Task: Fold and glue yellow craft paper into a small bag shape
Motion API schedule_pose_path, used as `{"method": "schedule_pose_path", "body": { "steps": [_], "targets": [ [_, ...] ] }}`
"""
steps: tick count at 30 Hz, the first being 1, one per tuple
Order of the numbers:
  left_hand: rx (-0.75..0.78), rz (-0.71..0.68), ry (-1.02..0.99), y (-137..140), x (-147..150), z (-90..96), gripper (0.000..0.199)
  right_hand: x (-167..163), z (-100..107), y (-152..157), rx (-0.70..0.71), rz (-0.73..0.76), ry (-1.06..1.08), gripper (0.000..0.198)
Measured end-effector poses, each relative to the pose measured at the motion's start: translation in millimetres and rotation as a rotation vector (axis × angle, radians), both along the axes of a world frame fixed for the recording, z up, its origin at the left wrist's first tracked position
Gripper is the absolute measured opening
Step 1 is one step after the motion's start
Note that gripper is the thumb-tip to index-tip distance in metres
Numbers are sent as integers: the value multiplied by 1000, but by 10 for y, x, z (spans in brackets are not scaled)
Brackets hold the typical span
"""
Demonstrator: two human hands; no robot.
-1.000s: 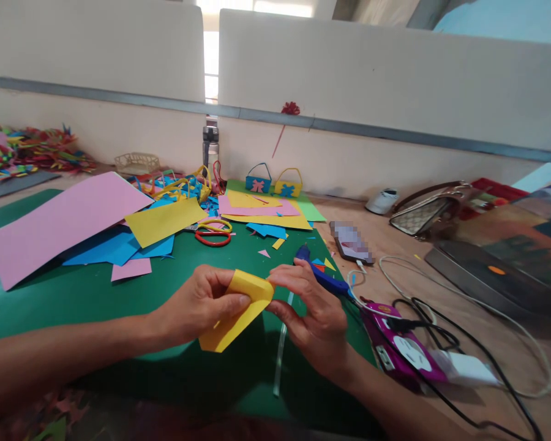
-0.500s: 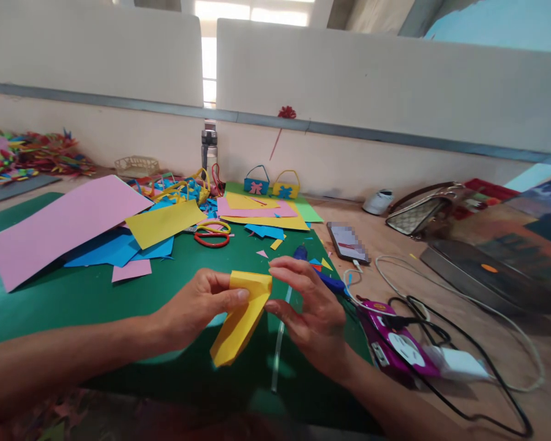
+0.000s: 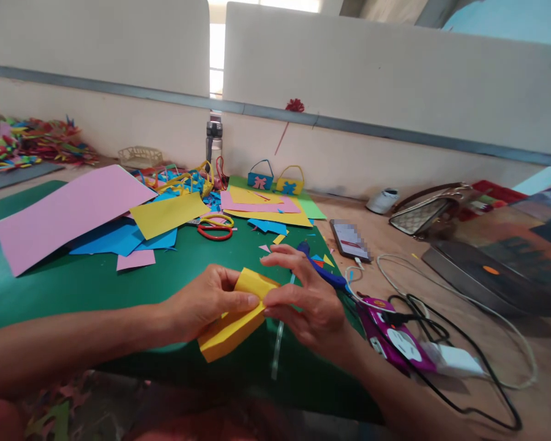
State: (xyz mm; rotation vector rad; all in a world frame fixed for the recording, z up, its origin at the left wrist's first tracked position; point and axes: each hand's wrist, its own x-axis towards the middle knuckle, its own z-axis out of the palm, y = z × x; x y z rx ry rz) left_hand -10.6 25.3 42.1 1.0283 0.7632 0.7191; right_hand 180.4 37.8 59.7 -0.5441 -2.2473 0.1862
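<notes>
A folded piece of yellow paper (image 3: 236, 331) is held above the green mat (image 3: 174, 324). My left hand (image 3: 213, 300) grips its upper left part, thumb on top and the other fingers behind. On the right edge, the thumb and a finger of my right hand (image 3: 310, 300) pinch the same paper near the fold, while the index finger sticks out above it. A clear glue stick (image 3: 278, 349) extends from a blue glue gun (image 3: 324, 269) lying just beyond my right hand. Scissors with red and yellow handles (image 3: 215, 228) lie farther back.
Pink card (image 3: 76, 214) and blue sheets lie at the left. Two small paper bags (image 3: 289, 185) stand at the back beside a bottle (image 3: 214, 147). A phone (image 3: 350, 240), a purple power strip (image 3: 397, 340) and looping cables occupy the right side, near a handbag (image 3: 427, 211).
The yellow paper has turned, its lower end swinging left and up. My right thumb and finger have closed on its right edge. The camera view has shifted slightly.
</notes>
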Motion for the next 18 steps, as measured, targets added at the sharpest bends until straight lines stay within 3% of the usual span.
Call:
{"method": "schedule_pose_path", "body": {
  "steps": [3, 9, 18],
  "targets": [
    [-23, -3, 30, -5, -21, 4, 25, 4, -12, 10, -3, -7, -2, 6],
    [140, 49, 198, -3, -77, 27, 19, 34, -19, 31, -32, -29, -14, 6],
    [153, -29, 56, -26, -123, -21, 42, 40, -33, 59, -15, -67, -45, 8]
  ]
}}
